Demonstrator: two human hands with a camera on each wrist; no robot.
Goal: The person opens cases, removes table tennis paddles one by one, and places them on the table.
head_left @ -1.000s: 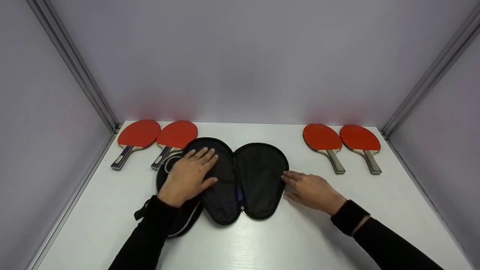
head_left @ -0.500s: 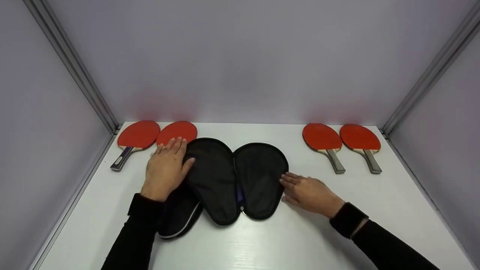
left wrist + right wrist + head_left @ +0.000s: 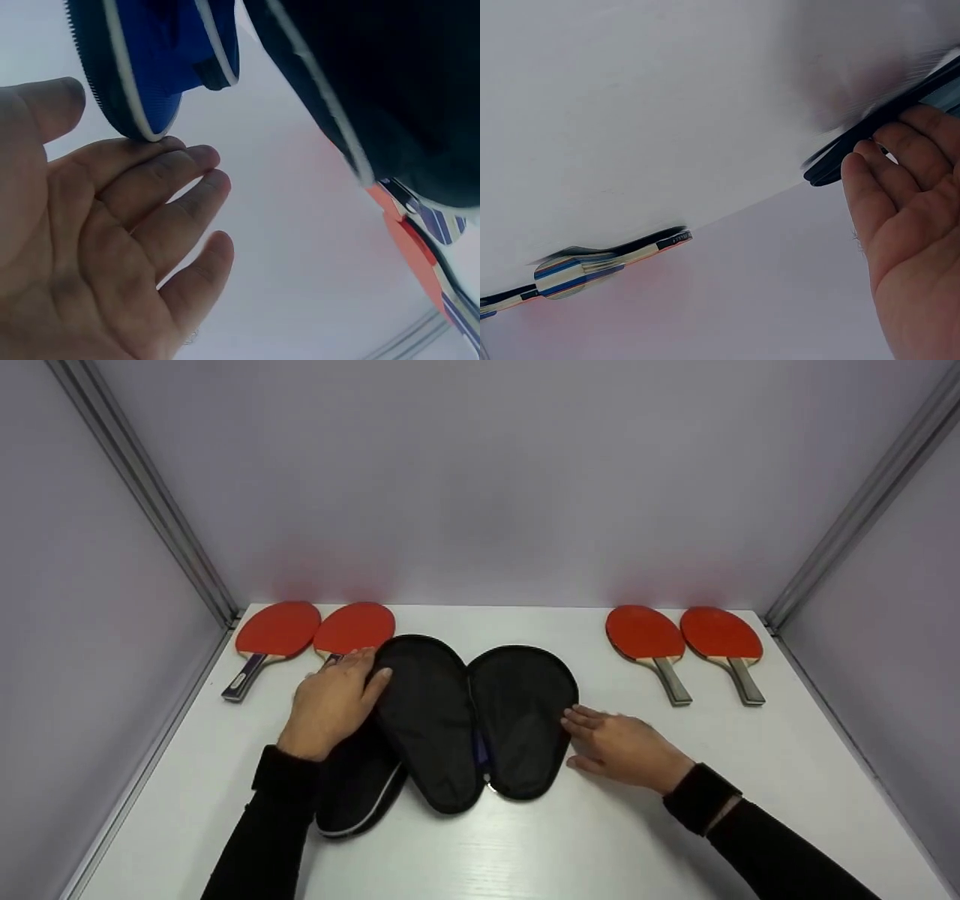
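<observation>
A black table tennis paddle case lies spread flat mid-table, its left half [image 3: 427,720] and right half [image 3: 521,720] side by side. A strip of blue lining shows between them. Part of a second black case [image 3: 360,795] with white piping sticks out from under the left half. My left hand [image 3: 330,705] is over that second case, thumb at the left half's outer edge. In the left wrist view its loosely bent fingers [image 3: 180,210] reach a blue-lined, zippered edge. With fingers extended, my right hand [image 3: 626,750] touches the right half's outer edge.
Two red paddles with dark handles lie at the back left, the outer one [image 3: 279,628] beside the inner one [image 3: 355,627]. At the back right are two more red paddles [image 3: 645,634] with grey handles. Pale walls [image 3: 480,487] enclose the white table [image 3: 540,855] behind and at both sides.
My left hand has slid left off the case's left half to its outer edge, then drawn slightly back toward me. The right hand and the cases have hardly moved.
</observation>
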